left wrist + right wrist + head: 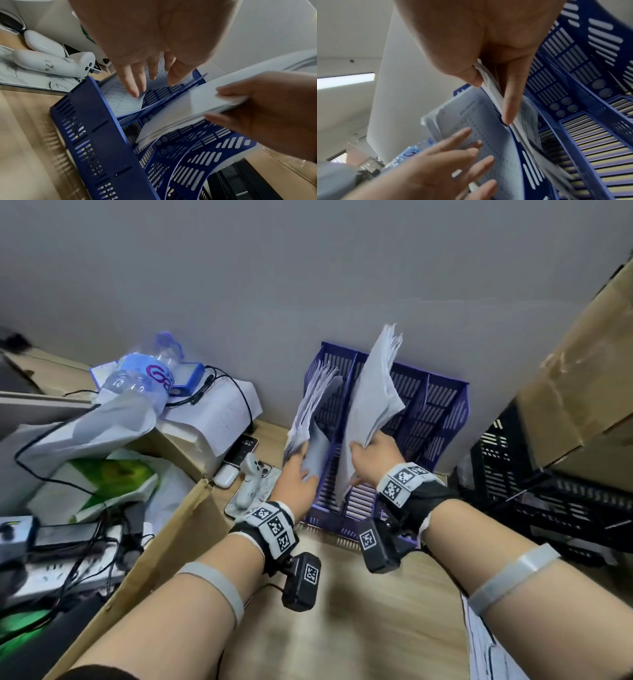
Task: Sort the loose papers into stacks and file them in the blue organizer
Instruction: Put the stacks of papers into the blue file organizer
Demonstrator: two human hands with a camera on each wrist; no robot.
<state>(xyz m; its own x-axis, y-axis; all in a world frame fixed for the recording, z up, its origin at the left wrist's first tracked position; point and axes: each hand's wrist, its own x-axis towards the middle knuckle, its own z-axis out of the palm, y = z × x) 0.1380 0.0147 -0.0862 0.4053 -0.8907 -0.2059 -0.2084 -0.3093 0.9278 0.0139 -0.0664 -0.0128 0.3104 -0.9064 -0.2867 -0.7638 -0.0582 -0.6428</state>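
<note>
Blue slotted plastic organizer [442,419]: on wooden desk [370,618], against wall.
Left stack of printed sheets [310,405]: leftmost compartment.
Right stack of white sheets [376,392]: next compartment, right.
White handheld device [251,477]: left of organizer.

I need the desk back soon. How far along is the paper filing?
Done: one stack already stands in the blue organizer's leftmost slot, steadied by the left hand's straight fingers. In hand: the right hand pinches a second stack and is lowering it into the next slot. Left: the right-hand slots look empty, and more printed sheets show at the lower right edge.
</note>
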